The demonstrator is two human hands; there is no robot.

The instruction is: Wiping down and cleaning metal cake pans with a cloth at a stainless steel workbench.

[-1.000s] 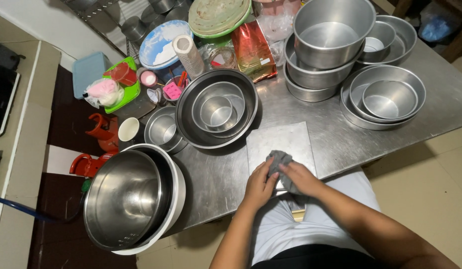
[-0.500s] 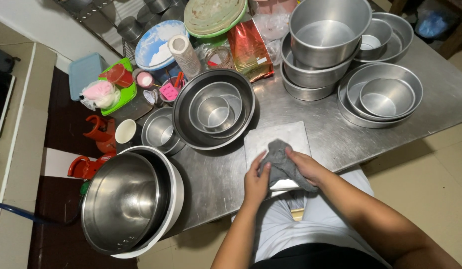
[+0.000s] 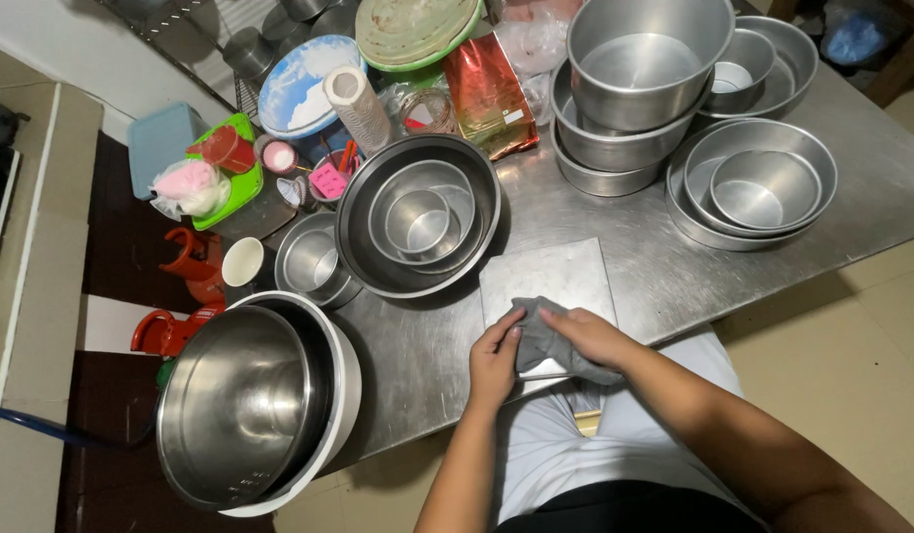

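Both hands, left hand and right hand, press a grey cloth with closed fingers onto a square tray overhanging the surface; pressing hard there could tip it off

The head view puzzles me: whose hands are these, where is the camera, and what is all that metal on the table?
There is no machine here. A person wears a camera on the head, so you look down over their own arms. The left hand and right hand both press a grey cloth onto a flat square metal tray at the near edge of a steel table. Around it stand nested steel bowls, stacked round pans and a large bowl at the left corner. Further back lie a paper roll, a red foil bag and small plastic items.
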